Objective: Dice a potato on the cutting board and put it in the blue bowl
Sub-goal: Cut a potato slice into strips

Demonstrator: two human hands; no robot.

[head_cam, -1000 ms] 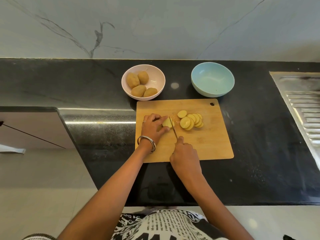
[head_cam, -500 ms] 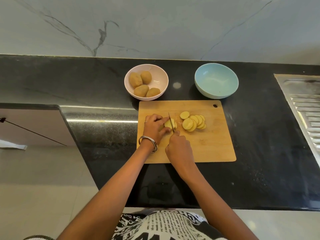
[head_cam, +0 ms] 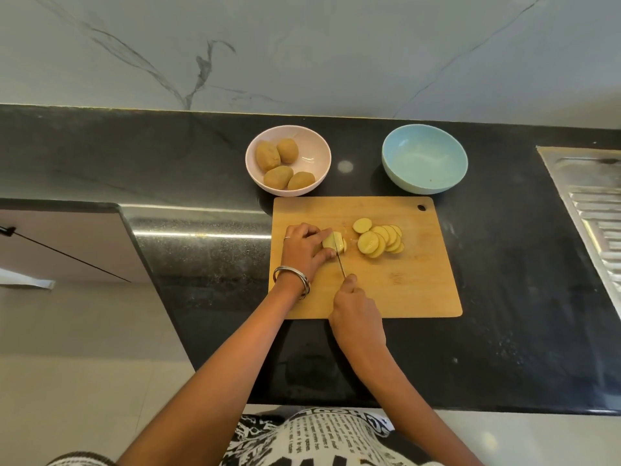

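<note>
A wooden cutting board (head_cam: pixel 403 290) lies on the black counter. My left hand (head_cam: pixel 304 250) grips the uncut end of a peeled potato (head_cam: pixel 331 242) on the board's left part. My right hand (head_cam: pixel 356 314) grips a knife (head_cam: pixel 340 262) whose thin blade stands in the potato's right end. A fan of round potato slices (head_cam: pixel 378 240) lies to the right of the blade. The blue bowl (head_cam: pixel 424 158) sits behind the board's right end and holds nothing.
A pink bowl (head_cam: pixel 312 153) with several whole potatoes (head_cam: pixel 279 163) stands behind the board's left end. A steel sink drainer (head_cam: pixel 591 203) runs along the right. The counter drops to a lower ledge and floor on the left.
The knife has drawn back toward me through the potato, and my right hand has slid back with it. My left hand keeps its hold on the potato.
</note>
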